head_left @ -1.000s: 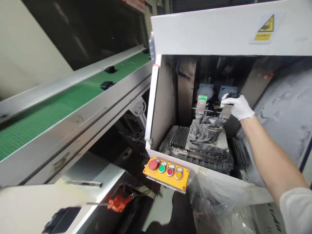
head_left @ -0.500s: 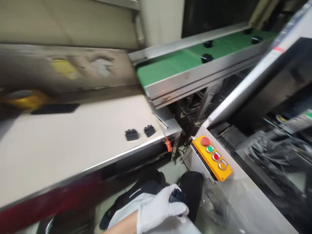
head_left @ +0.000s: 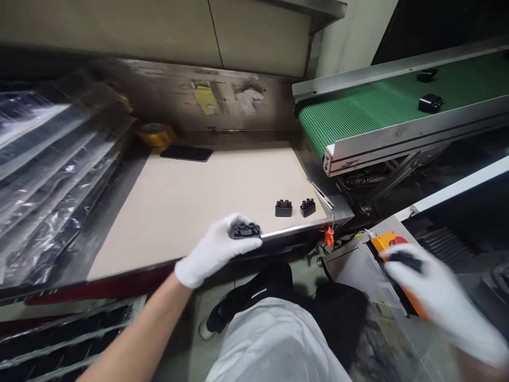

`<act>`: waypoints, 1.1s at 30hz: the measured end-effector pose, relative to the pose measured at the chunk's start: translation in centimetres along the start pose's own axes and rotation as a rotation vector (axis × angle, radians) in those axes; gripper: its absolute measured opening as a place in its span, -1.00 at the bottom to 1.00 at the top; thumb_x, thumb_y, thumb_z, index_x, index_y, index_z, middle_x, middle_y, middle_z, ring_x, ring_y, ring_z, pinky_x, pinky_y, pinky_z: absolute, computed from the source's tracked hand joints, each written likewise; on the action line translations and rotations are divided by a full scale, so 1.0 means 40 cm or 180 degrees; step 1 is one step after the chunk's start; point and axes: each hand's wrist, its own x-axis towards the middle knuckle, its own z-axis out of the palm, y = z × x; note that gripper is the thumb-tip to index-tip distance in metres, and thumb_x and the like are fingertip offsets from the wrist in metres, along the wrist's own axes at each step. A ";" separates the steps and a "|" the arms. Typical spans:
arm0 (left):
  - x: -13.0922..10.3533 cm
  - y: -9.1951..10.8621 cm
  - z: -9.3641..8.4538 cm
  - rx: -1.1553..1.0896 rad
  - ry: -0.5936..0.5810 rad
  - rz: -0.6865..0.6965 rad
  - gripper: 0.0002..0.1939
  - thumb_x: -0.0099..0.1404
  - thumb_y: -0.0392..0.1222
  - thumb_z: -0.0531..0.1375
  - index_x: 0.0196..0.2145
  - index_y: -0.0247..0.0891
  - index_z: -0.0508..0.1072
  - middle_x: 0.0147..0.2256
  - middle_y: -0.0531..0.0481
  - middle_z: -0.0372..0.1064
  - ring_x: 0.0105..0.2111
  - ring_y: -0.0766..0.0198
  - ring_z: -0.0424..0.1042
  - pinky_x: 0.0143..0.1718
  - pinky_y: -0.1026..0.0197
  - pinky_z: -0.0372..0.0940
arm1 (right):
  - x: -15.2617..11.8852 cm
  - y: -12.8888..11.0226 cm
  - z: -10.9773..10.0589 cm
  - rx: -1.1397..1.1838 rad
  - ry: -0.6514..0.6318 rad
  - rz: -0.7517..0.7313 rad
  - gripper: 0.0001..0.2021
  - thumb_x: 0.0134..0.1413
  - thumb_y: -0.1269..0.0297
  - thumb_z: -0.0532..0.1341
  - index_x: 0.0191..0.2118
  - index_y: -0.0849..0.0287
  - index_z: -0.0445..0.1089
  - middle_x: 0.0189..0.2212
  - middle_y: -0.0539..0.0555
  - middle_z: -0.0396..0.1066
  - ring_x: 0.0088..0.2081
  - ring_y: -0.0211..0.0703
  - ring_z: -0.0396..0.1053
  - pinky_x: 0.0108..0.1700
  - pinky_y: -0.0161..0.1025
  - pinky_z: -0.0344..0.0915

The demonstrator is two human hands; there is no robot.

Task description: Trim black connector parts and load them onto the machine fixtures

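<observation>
My gloved left hand (head_left: 214, 248) is closed on a small black plastic part (head_left: 246, 231) with knobs along one side, just above the front edge of the bench. Two similar black parts, one (head_left: 283, 208) square to the edge and one (head_left: 307, 207) turned slightly, stand knobs up on the bench's beige sheet (head_left: 207, 196). On the right my gloved right hand (head_left: 433, 284), smeared by motion, grips a dark part (head_left: 404, 259) whose details are blurred. It is in front of an orange control box (head_left: 382, 241) and hides most of its buttons.
A green conveyor belt (head_left: 342, 116) carries black pieces (head_left: 431, 103) at the upper right. Stacked plastic-wrapped trays (head_left: 59, 175) stand on the left. A dark flat slab (head_left: 186, 153) and yellow tape roll (head_left: 156, 134) lie at the back. Thin sticks (head_left: 320, 193) rest by the right corner.
The view has swung left, bringing in the wrapped trays. My left hand has risen from my lap to the bench edge with the black part. My right hand has come into view, holding a dark part.
</observation>
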 end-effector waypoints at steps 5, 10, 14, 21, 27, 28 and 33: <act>0.066 -0.086 -0.204 0.0544 0.0536 0.0103 -0.39 0.05 0.24 0.44 -0.13 -0.29 0.52 -0.13 -0.17 0.57 -0.08 -0.11 0.52 0.03 -0.07 0.36 | 0.160 -0.257 0.421 0.0905 -0.1259 -0.0775 -0.76 0.14 -0.02 0.36 -0.23 0.01 0.50 -0.27 0.02 0.54 -0.20 -0.01 0.50 -0.09 -0.07 0.44; 0.076 -0.203 -0.316 0.1011 0.0722 0.0357 -0.49 0.02 0.18 0.44 -0.24 -0.30 0.60 0.15 -0.35 0.43 0.35 -0.23 0.19 0.38 -0.11 0.10 | 0.403 -0.411 0.666 0.0453 -0.1790 -0.1724 -0.69 0.31 0.12 0.22 -0.43 0.16 0.45 -0.36 0.07 0.47 -0.25 -0.11 0.40 -0.06 -0.13 0.32; 0.087 -0.283 -0.359 0.1365 0.0700 0.0349 -0.35 -0.01 0.21 0.48 -0.09 -0.32 0.60 0.30 -0.37 0.26 0.40 -0.25 0.09 0.45 -0.16 -0.03 | 0.468 -0.410 0.734 0.0253 -0.1837 -0.1799 -0.80 0.29 0.17 0.24 -0.17 0.17 0.54 -0.12 0.16 0.54 -0.03 0.02 0.44 0.12 -0.02 0.32; -0.019 -0.233 -0.279 0.0506 0.2132 0.0403 -0.41 0.24 0.07 0.40 0.14 -0.22 0.45 0.13 -0.17 0.44 0.14 -0.02 0.44 0.28 -0.03 0.28 | 0.287 -0.287 0.511 0.0486 -0.0481 -0.1520 -0.73 0.32 0.26 0.22 0.08 -0.01 0.49 0.08 0.09 0.52 0.09 -0.04 0.49 0.18 -0.05 0.41; 0.064 -0.071 0.003 0.1092 0.1155 0.1664 -0.49 0.38 -0.03 0.32 0.21 -0.23 0.40 0.09 -0.23 0.47 0.10 -0.07 0.44 0.21 -0.09 0.31 | 0.290 -0.140 0.309 -0.1395 0.0411 -0.1553 -0.59 0.17 0.48 0.19 0.12 0.12 0.49 0.13 0.22 0.50 0.16 0.17 0.40 0.22 0.09 0.36; 0.114 -0.050 0.051 0.1300 0.0789 0.1654 -0.35 0.36 -0.05 0.34 0.31 -0.28 0.31 0.20 -0.31 0.38 0.21 -0.16 0.35 0.27 -0.16 0.24 | 0.314 -0.125 0.304 -0.1694 0.0166 -0.1460 -0.55 0.14 0.47 0.20 0.16 0.15 0.47 0.17 0.24 0.46 0.18 0.22 0.38 0.21 0.11 0.36; 0.286 -0.021 0.183 0.1545 -0.0212 0.1107 -0.55 0.33 -0.27 0.31 0.17 -0.25 0.48 0.09 -0.24 0.49 0.14 -0.15 0.43 0.23 -0.14 0.29 | 0.388 -0.105 0.327 -0.1937 -0.0888 -0.1030 -0.56 0.13 0.49 0.19 0.12 0.12 0.47 0.03 0.20 0.53 0.04 0.08 0.47 0.11 -0.07 0.37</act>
